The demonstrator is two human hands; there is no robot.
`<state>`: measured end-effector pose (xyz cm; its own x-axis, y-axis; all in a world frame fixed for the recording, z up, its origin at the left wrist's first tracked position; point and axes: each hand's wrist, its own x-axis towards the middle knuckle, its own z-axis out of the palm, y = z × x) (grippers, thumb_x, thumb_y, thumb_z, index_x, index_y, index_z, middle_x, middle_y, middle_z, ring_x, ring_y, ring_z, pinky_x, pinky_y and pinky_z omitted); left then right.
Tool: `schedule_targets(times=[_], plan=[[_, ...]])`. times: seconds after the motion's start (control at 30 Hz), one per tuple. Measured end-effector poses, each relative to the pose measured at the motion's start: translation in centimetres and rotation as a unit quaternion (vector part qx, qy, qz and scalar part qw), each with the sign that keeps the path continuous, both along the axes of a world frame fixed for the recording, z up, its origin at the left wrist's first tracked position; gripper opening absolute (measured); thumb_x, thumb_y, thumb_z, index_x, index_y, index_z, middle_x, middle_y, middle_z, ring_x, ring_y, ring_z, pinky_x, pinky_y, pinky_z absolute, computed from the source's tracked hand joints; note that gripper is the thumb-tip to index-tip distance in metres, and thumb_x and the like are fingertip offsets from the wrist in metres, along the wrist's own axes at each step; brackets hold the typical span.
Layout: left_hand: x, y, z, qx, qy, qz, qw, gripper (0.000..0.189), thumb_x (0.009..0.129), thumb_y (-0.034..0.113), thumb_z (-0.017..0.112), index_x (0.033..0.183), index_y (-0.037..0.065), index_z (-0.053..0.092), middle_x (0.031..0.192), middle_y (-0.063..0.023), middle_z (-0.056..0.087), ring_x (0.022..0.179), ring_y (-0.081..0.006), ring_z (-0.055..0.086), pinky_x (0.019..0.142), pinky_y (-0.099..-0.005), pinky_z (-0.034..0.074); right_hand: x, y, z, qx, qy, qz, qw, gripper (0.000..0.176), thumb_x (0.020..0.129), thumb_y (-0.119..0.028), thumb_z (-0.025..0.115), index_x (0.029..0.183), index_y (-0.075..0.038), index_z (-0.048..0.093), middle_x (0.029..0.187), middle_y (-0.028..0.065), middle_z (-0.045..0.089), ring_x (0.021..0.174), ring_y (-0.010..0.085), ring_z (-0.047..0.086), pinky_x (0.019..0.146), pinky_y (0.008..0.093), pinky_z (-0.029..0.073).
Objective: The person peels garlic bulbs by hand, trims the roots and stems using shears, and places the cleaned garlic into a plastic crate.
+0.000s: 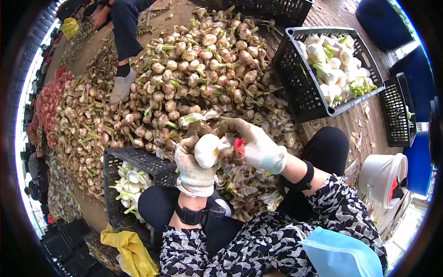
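A white, clean-skinned garlic bulb (206, 151) sits in my gloved left hand (194, 162), whose fingers wrap round it from the left. Close against the bulb's right side is my gloved right hand (260, 145), with its fingers bent inward. At those fingers shows a red wrapped piece (238, 147) beside brown, dry matter; what exactly the hand grips I cannot tell. Just above both hands lies a loose pale green garlic stalk with torn skin (198, 118). Beyond spreads a large heap of unpeeled garlic (203, 69) with dirty skins and cut stems.
A black crate (330, 111) of white garlic stands at the right, and another crate (108, 161) lies by my left knee. A white bucket (371, 177), blue barrels (383, 25) and a yellow cloth (129, 251) are around me. Another person's shoe (122, 87) rests in the heap.
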<state>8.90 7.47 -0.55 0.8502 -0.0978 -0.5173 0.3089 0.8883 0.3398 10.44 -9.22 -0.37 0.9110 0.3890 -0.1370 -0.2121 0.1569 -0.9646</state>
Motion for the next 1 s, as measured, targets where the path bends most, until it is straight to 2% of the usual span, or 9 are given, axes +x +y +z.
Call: schedule_targets(times=[0.1, 0.2, 0.33, 0.43, 0.47, 0.57, 0.73, 0.83, 1.0], plan=[[-0.2, 0.1, -0.6, 0.069, -0.009, 0.011, 0.997, 0.026, 0.082, 0.021, 0.050, 0.086, -0.001, 0.062, 0.081, -0.0122, 0.066, 0.074, -0.0256, 0.064, 0.070, -0.0389, 0.055, -0.3, 1.0, 0.4, -0.126, -0.167, -0.055, 0.976, 0.022, 0.075, -0.012, 0.067, 0.091, 0.001, 0.059, 0.075, 0.0187, 0.059, 0.070, 0.0285, 0.060, 0.066, 0.0321, 0.048], [-1.3, 0.1, -0.6, 0.353, -0.191, -0.007, 0.916, 0.017, 0.083, 0.016, 0.047, 0.083, 0.004, 0.059, 0.082, -0.0100, 0.065, 0.073, -0.0228, 0.064, 0.066, -0.0336, 0.055, -1.1, -0.1, 3.2, -0.078, 0.013, 0.040, 0.996, 0.015, 0.079, -0.008, 0.060, 0.091, 0.000, 0.059, 0.077, 0.0144, 0.062, 0.072, 0.0238, 0.061, 0.069, 0.0317, 0.048], [0.3, 1.1, -1.6, 0.144, 0.009, 0.052, 0.988, 0.016, 0.085, 0.015, 0.046, 0.086, 0.006, 0.060, 0.082, -0.0105, 0.065, 0.075, -0.0229, 0.064, 0.066, -0.0347, 0.055, -2.6, -1.2, 3.5, -0.006, -0.169, 0.213, 0.962, 0.020, 0.078, -0.004, 0.053, 0.096, 0.001, 0.059, 0.078, 0.0151, 0.062, 0.070, 0.0186, 0.061, 0.067, 0.0301, 0.050], [0.9, 1.5, -1.6, 0.107, -0.023, 0.044, 0.993, 0.018, 0.087, 0.015, 0.047, 0.091, 0.006, 0.061, 0.083, -0.0101, 0.066, 0.072, -0.0239, 0.065, 0.059, -0.0357, 0.055, -0.8, -2.0, 0.4, -0.244, -0.100, 0.248, 0.932, 0.018, 0.075, -0.011, 0.055, 0.089, -0.004, 0.064, 0.066, 0.0129, 0.061, 0.055, 0.0258, 0.060, 0.055, 0.0362, 0.049], [1.2, 1.4, -1.5, 0.070, -0.037, 0.039, 0.996, 0.018, 0.087, 0.016, 0.048, 0.093, 0.006, 0.062, 0.084, -0.0098, 0.066, 0.070, -0.0240, 0.065, 0.057, -0.0361, 0.055, -0.4, -2.2, -0.6, -0.444, -0.149, 0.332, 0.819, 0.017, 0.070, -0.007, 0.057, 0.084, -0.007, 0.066, 0.077, 0.0113, 0.064, 0.074, 0.0282, 0.063, 0.067, 0.0396, 0.049], [1.6, 0.7, -0.4, 0.089, 0.032, 0.062, 0.994, 0.022, 0.089, 0.016, 0.048, 0.105, 0.006, 0.059, 0.090, -0.0071, 0.065, 0.073, -0.0227, 0.065, 0.059, -0.0366, 0.056, -0.8, -2.9, -1.5, -0.416, -0.371, 0.201, 0.805, 0.027, 0.061, 0.000, 0.062, 0.086, -0.007, 0.066, 0.101, 0.0103, 0.062, 0.099, 0.0341, 0.056, 0.078, 0.0394, 0.047], [0.9, -0.3, -0.6, 0.189, 0.015, 0.038, 0.981, 0.031, 0.089, 0.010, 0.044, 0.119, 0.005, 0.050, 0.106, -0.0072, 0.061, 0.084, -0.0208, 0.064, 0.070, -0.0346, 0.056, 0.3, -2.4, 0.6, -0.280, -0.216, 0.021, 0.935, 0.068, 0.068, -0.006, 0.068, 0.131, -0.011, 0.041, 0.114, 0.0164, 0.052, 0.101, 0.0331, 0.054, 0.086, 0.0379, 0.046], [0.6, -1.6, -0.9, 0.257, -0.043, 0.003, 0.966, 0.034, 0.089, 0.010, 0.042, 0.121, 0.002, 0.048, 0.106, -0.0087, 0.059, 0.088, -0.0195, 0.062, 0.074, -0.0326, 0.053, 0.0, -0.9, -0.4, -0.093, -0.055, 0.061, 0.992, 0.067, 0.078, -0.018, 0.066, 0.136, -0.004, 0.035, 0.114, 0.0189, 0.055, 0.106, 0.0313, 0.055, 0.090, 0.0358, 0.044], [-0.6, -3.0, -0.9, 0.307, -0.056, -0.014, 0.950, 0.031, 0.093, 0.024, 0.047, 0.114, 0.001, 0.053, 0.103, -0.0082, 0.060, 0.088, -0.0177, 0.060, 0.075, -0.0314, 0.051, -1.2, -0.6, -0.6, -0.173, -0.111, 0.077, 0.976, 0.068, 0.082, -0.031, 0.056, 0.137, -0.002, 0.029, 0.110, 0.0259, 0.057, 0.101, 0.0366, 0.057, 0.085, 0.0389, 0.046]])
